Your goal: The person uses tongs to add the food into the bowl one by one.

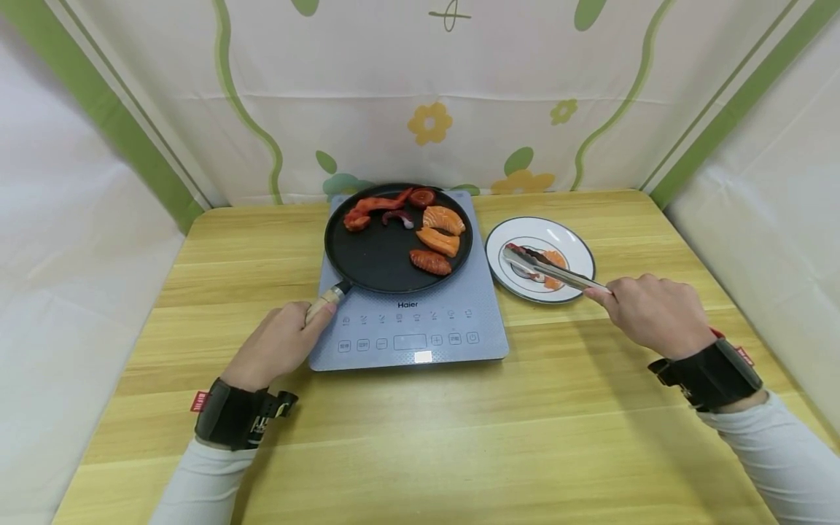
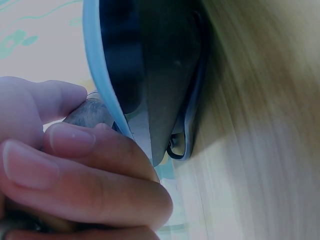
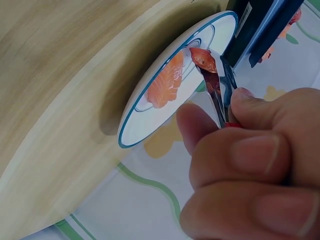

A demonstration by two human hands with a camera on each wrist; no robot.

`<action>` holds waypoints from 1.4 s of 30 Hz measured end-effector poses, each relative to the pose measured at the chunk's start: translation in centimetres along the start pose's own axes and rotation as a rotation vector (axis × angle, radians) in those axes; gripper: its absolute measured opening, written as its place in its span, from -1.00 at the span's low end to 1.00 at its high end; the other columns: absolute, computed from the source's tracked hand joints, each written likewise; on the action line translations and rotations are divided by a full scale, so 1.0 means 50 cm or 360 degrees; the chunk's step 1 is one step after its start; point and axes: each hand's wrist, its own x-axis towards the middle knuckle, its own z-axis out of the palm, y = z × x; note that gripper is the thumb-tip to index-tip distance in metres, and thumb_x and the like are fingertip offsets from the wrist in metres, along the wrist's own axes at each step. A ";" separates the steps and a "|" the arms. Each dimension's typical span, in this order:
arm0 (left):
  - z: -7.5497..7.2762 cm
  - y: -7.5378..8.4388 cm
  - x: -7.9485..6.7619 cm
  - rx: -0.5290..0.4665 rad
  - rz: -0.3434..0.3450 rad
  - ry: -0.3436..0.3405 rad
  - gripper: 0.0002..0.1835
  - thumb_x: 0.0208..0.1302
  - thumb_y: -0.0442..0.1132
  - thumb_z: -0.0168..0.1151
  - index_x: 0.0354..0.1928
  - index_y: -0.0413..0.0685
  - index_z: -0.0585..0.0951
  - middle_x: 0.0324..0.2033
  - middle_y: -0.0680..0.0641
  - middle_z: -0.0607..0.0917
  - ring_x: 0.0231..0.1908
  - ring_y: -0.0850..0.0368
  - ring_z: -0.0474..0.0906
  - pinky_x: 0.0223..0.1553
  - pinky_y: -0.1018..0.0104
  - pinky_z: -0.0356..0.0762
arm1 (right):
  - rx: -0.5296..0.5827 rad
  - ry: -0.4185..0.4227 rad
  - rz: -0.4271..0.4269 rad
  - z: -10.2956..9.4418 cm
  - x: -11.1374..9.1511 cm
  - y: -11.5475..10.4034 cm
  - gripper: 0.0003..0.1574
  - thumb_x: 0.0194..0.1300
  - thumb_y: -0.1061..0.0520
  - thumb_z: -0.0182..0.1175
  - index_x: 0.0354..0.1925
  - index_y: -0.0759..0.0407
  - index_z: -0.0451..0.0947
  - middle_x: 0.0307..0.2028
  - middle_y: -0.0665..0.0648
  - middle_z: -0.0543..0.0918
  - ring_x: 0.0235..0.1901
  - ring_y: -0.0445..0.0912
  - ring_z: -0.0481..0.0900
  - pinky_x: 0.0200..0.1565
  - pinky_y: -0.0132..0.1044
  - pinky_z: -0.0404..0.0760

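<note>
My left hand (image 1: 278,343) grips the wooden handle (image 1: 321,303) of a black frying pan (image 1: 374,259); its curled fingers (image 2: 95,190) fill the left wrist view. In the pan lie two orange salmon pieces (image 1: 444,219), a scored brown-red sausage-like piece (image 1: 430,262), a small tentacle (image 1: 397,216), a round red piece (image 1: 422,197) and a long reddish piece (image 1: 357,219). My right hand (image 1: 656,313) holds metal tongs (image 1: 572,278) over a white plate (image 1: 577,244). A dark red piece (image 3: 204,60) sits at the tongs' tips, beside a salmon slice (image 3: 167,82) on the plate.
The pan stands on a grey-blue Haier induction cooker (image 1: 407,354) with touch keys along its front. The plate is close to the cooker's right side. Behind the wooden table (image 1: 420,445) hangs a flower-patterned cloth (image 1: 367,80), with white cloth walls at both sides.
</note>
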 end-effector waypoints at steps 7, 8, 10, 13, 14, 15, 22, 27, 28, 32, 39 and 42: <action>0.000 0.001 -0.002 -0.0006 0.0010 0.0006 -0.31 0.36 0.42 -0.34 -0.45 -0.09 0.34 -0.58 -0.07 0.35 -0.64 0.05 0.28 -0.62 0.27 0.17 | -0.0027 0.0053 -0.0010 -0.001 0.000 0.000 -0.33 0.44 -0.32 -0.12 -0.72 -0.04 0.15 -0.76 -0.05 0.11 -0.77 -0.11 0.12 -0.73 -0.22 0.05; 0.000 0.001 -0.002 -0.0005 0.0011 0.0007 -0.31 0.36 0.42 -0.34 -0.44 -0.09 0.34 -0.58 -0.07 0.35 -0.64 0.05 0.28 -0.62 0.27 0.17 | -0.0032 0.0059 -0.0009 -0.001 0.000 0.000 -0.33 0.44 -0.32 -0.12 -0.72 -0.03 0.16 -0.76 -0.04 0.11 -0.77 -0.11 0.12 -0.73 -0.22 0.05; 0.000 0.001 -0.002 -0.0002 0.0013 0.0011 -0.31 0.36 0.42 -0.34 -0.44 -0.09 0.34 -0.58 -0.07 0.35 -0.64 0.05 0.27 -0.63 0.27 0.17 | -0.0037 0.0062 -0.0008 -0.002 0.000 0.000 -0.33 0.44 -0.32 -0.12 -0.71 -0.03 0.16 -0.76 -0.04 0.12 -0.77 -0.11 0.13 -0.73 -0.21 0.05; 0.000 0.001 -0.002 -0.0001 0.0017 0.0018 -0.31 0.36 0.42 -0.33 -0.45 -0.09 0.34 -0.58 -0.07 0.35 -0.64 0.06 0.27 -0.63 0.27 0.16 | -0.0034 0.0061 -0.0007 -0.005 0.000 0.000 -0.33 0.44 -0.32 -0.12 -0.71 -0.03 0.16 -0.76 -0.04 0.12 -0.77 -0.11 0.13 -0.73 -0.21 0.06; 0.001 0.000 -0.002 -0.0001 0.0017 0.0019 -0.32 0.36 0.42 -0.33 -0.45 -0.08 0.34 -0.58 -0.07 0.36 -0.65 0.06 0.27 -0.63 0.27 0.17 | -0.0032 0.0061 -0.0006 -0.006 0.000 0.000 -0.33 0.44 -0.32 -0.12 -0.71 -0.03 0.16 -0.76 -0.04 0.12 -0.77 -0.11 0.13 -0.73 -0.21 0.06; 0.001 0.001 -0.002 -0.0003 0.0017 0.0018 -0.31 0.36 0.42 -0.33 -0.45 -0.09 0.34 -0.58 -0.07 0.36 -0.65 0.06 0.27 -0.63 0.27 0.17 | -0.0030 0.0061 -0.0008 -0.007 0.000 0.000 -0.34 0.44 -0.31 -0.12 -0.71 -0.03 0.16 -0.76 -0.04 0.12 -0.77 -0.11 0.13 -0.73 -0.22 0.05; 0.000 0.002 -0.003 -0.0006 0.0014 0.0007 -0.30 0.35 0.43 -0.34 -0.43 -0.10 0.35 -0.58 -0.07 0.36 -0.64 0.06 0.27 -0.63 0.26 0.17 | -0.0027 0.0051 0.0006 -0.016 -0.001 -0.002 -0.33 0.44 -0.33 -0.14 -0.71 -0.03 0.16 -0.76 -0.03 0.14 -0.76 -0.10 0.14 -0.73 -0.20 0.07; 0.001 0.002 -0.002 -0.0007 0.0021 0.0014 -0.31 0.36 0.42 -0.33 -0.43 -0.10 0.35 -0.58 -0.07 0.36 -0.64 0.06 0.28 -0.63 0.27 0.17 | -0.0014 0.0061 0.0000 -0.021 0.000 -0.002 -0.33 0.45 -0.32 -0.15 -0.71 -0.03 0.16 -0.76 -0.03 0.14 -0.76 -0.10 0.14 -0.73 -0.20 0.07; 0.001 0.002 -0.002 -0.0010 0.0022 0.0014 -0.31 0.36 0.42 -0.33 -0.43 -0.10 0.36 -0.58 -0.07 0.36 -0.64 0.06 0.28 -0.63 0.27 0.17 | -0.0014 0.0065 -0.0003 -0.021 0.001 -0.002 -0.33 0.45 -0.32 -0.15 -0.71 -0.03 0.16 -0.76 -0.03 0.14 -0.76 -0.10 0.13 -0.73 -0.20 0.07; 0.001 0.002 -0.002 -0.0013 0.0024 0.0014 -0.31 0.36 0.42 -0.33 -0.43 -0.09 0.36 -0.58 -0.06 0.36 -0.65 0.06 0.27 -0.64 0.27 0.17 | -0.0007 0.0072 -0.0008 -0.024 0.002 -0.003 -0.33 0.45 -0.32 -0.15 -0.70 -0.02 0.16 -0.75 -0.04 0.13 -0.76 -0.11 0.12 -0.72 -0.21 0.06; 0.000 0.001 -0.003 -0.0019 0.0020 0.0012 -0.31 0.36 0.42 -0.33 -0.42 -0.10 0.35 -0.58 -0.07 0.35 -0.65 0.06 0.27 -0.64 0.27 0.15 | 0.0004 0.0100 -0.0011 -0.031 0.004 -0.008 -0.34 0.46 -0.31 -0.14 -0.71 -0.03 0.16 -0.75 -0.04 0.12 -0.76 -0.11 0.11 -0.72 -0.21 0.05; 0.000 0.001 -0.003 -0.0017 0.0025 0.0016 -0.31 0.36 0.42 -0.33 -0.43 -0.10 0.35 -0.58 -0.07 0.35 -0.65 0.06 0.27 -0.64 0.26 0.16 | 0.0007 0.0110 -0.0008 -0.033 0.005 -0.009 -0.34 0.45 -0.31 -0.14 -0.71 -0.04 0.16 -0.75 -0.04 0.13 -0.76 -0.11 0.12 -0.72 -0.20 0.05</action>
